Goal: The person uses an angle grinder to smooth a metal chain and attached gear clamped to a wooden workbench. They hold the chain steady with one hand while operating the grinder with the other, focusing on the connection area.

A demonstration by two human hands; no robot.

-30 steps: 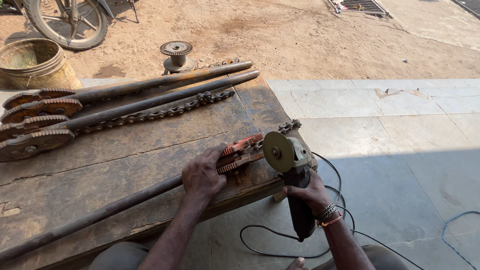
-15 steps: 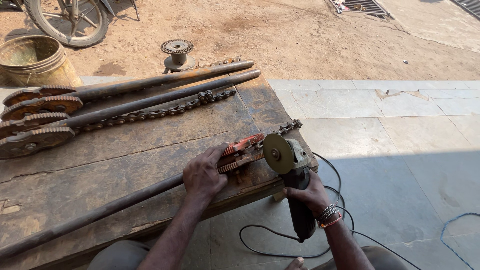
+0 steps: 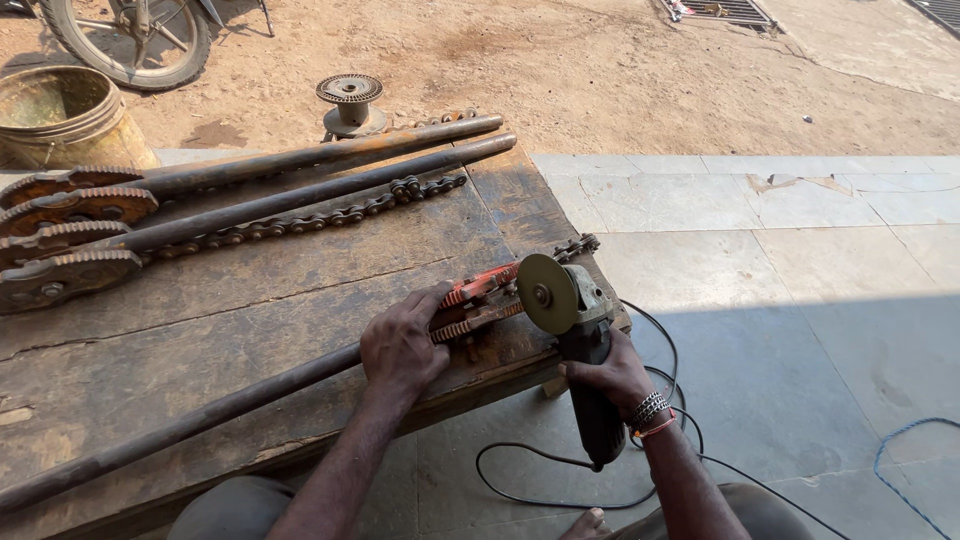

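While my left hand (image 3: 400,345) presses flat, fingers spread, on the orange-painted toothed head (image 3: 480,300) of a long rusty chain wrench, my right hand (image 3: 615,375) is wrapped tight around the dark body of an angle grinder (image 3: 580,340). Its round, dull-gold disc (image 3: 545,293) stands on edge just beside the wrench head at the near right corner of the desk (image 3: 300,290). The wrench's straight round handle (image 3: 180,430) runs along the near edge toward the left corner. The desk is rough, oil-stained wood, dark and cracked. At its far edge lie more long steel bars (image 3: 320,170) with rusty toothed heads and a greasy roller chain (image 3: 330,215). A thin black cable (image 3: 560,470) loops on the grey stone floor beneath the grinder.
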